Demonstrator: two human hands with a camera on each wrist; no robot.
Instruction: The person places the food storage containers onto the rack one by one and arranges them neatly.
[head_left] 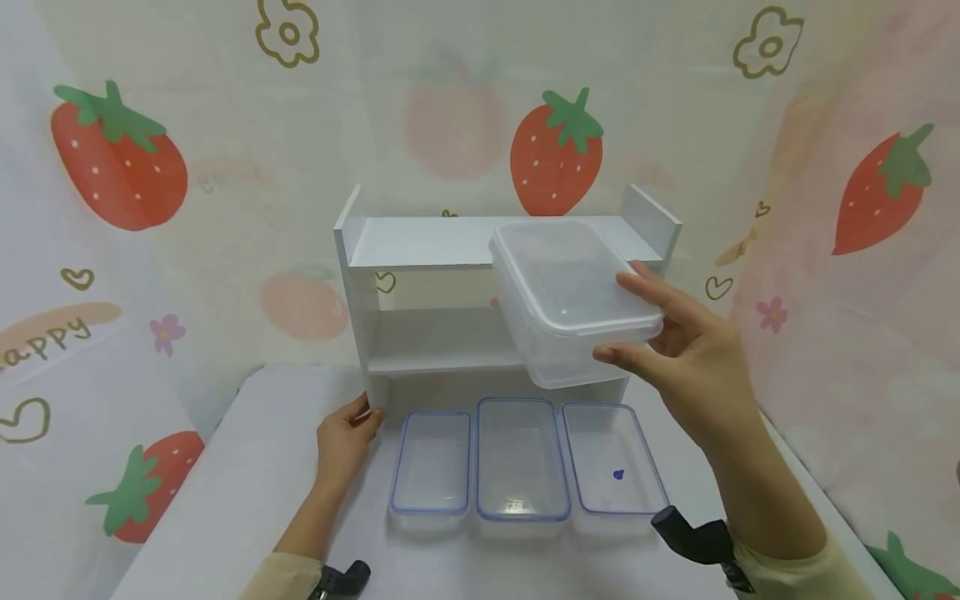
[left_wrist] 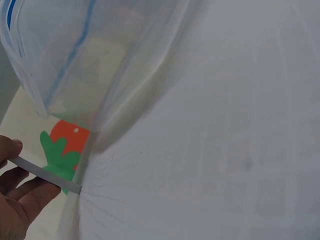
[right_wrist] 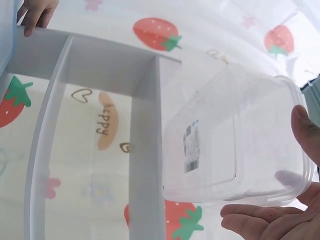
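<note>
Gripping with the fingers of the right hand point(head_left: 693, 350) a clear plastic container point(head_left: 558, 292), held aloft before the shelf unit point(head_left: 431, 242).
With the fingers of the left hand point(head_left: 347, 440), pinching the lower front edge of the unit's left side panel point(head_left: 363, 312). Apparently done: the lift; seemingly left: setting down, with no support yet beneath the container. Farther out, on the table point(head_left: 273, 437) before the unit, three blue-rimmed containers point(head_left: 522, 458) side by side, untouched by either hand.
</note>
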